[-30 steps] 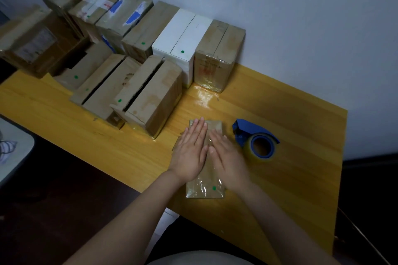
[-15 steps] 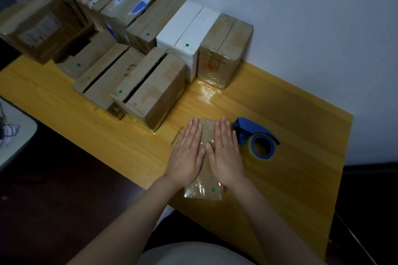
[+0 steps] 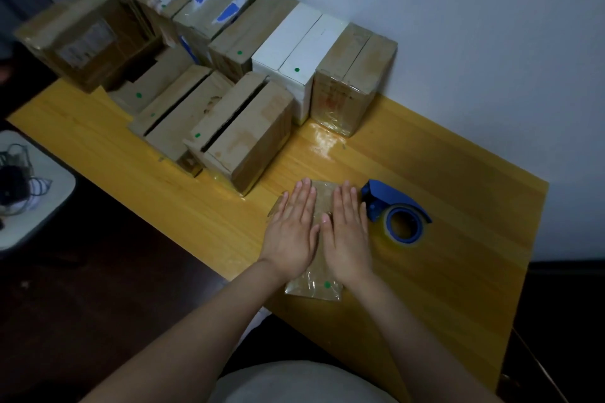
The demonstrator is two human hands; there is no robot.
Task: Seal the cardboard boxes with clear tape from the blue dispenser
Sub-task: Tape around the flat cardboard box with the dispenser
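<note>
Both of your hands lie flat and palm-down, fingers straight and close together, on the small box [image 3: 311, 286] in the lower middle of the frame. Your left hand [image 3: 291, 239] and right hand [image 3: 347, 239] sit side by side with the thumbs nearly touching. They cover most of the box's top, so its seam cannot be judged. Only the far edge between your fingertips and the near end show; the near end is shiny with clear film and marked with a green dot.

The blue tape dispenser [image 3: 381, 198] lies on the yellow table [image 3: 465, 193] just right of your right hand, not touching it. Its roll faces upward, and any loose end of tape is too hard to make out.

In the upper left a crowd of cardboard boxes [image 3: 242, 131] runs along the wall, with two white boxes [image 3: 296, 49] among them. The front ones show dark gaps between their flaps. The leftmost boxes are blurred and their labels unreadable. A pale surface [image 3: 49, 206] holding a dark tangle of cables is cut off at the left edge, and your forearms run out of the bottom of the frame.
</note>
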